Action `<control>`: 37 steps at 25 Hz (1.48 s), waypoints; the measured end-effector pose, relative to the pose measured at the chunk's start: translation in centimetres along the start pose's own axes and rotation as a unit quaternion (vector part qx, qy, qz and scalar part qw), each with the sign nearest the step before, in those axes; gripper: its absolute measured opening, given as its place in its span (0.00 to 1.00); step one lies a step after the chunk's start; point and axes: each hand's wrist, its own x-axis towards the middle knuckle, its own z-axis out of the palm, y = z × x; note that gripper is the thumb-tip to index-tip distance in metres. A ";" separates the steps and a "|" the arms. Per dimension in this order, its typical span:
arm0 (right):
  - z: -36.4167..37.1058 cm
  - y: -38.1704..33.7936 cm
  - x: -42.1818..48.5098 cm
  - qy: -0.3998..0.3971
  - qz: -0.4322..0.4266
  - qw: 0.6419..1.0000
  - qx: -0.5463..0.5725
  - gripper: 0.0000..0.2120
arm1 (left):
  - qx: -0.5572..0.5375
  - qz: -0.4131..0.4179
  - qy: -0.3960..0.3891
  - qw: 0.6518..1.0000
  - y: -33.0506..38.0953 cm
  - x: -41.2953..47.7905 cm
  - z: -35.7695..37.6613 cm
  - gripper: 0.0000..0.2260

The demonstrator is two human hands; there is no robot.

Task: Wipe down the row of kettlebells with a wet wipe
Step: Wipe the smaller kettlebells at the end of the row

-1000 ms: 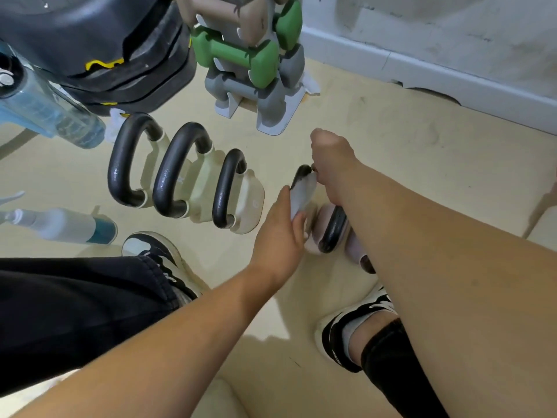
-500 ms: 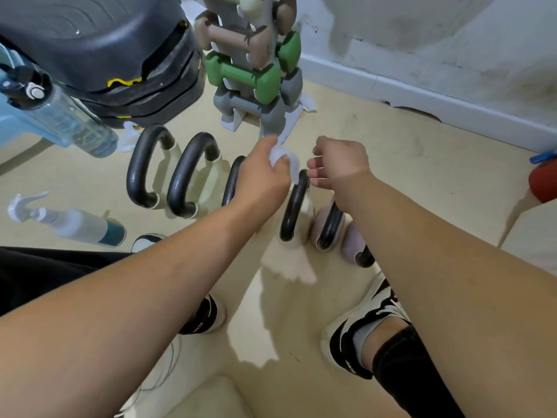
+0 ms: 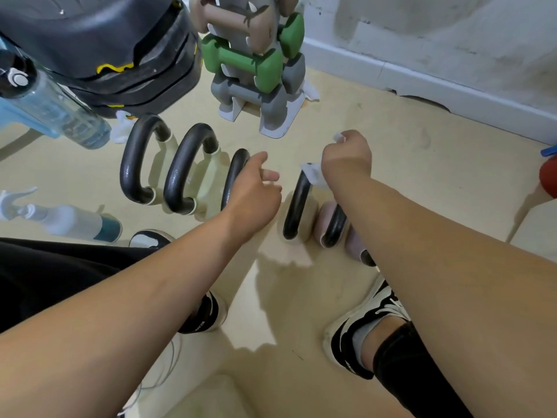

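Fingers of the right hand (image 3: 346,158) clutch a wet wipe (image 3: 315,176) atop the fourth kettlebell's handle (image 3: 297,206); left hand (image 3: 253,194) hangs loosely curled, holding nothing.

The kettlebells (image 3: 193,179) had black handles on cream bodies, with the two at the right pale pink, and the wet wipe (image 3: 313,176) was white. Green and grey dumbbells (image 3: 241,60) sat behind; the shoes (image 3: 361,324) were black and white

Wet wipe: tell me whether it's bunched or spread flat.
Bunched. The wet wipe is crumpled in the right hand, with bits sticking out above and below the fist, against the kettlebell handle.
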 end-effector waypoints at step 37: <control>6.1 3.2 2.3 -0.106 -0.085 0.961 -0.240 0.15 | -0.166 -0.184 -0.094 0.964 -6.7 1.4 -0.5 0.13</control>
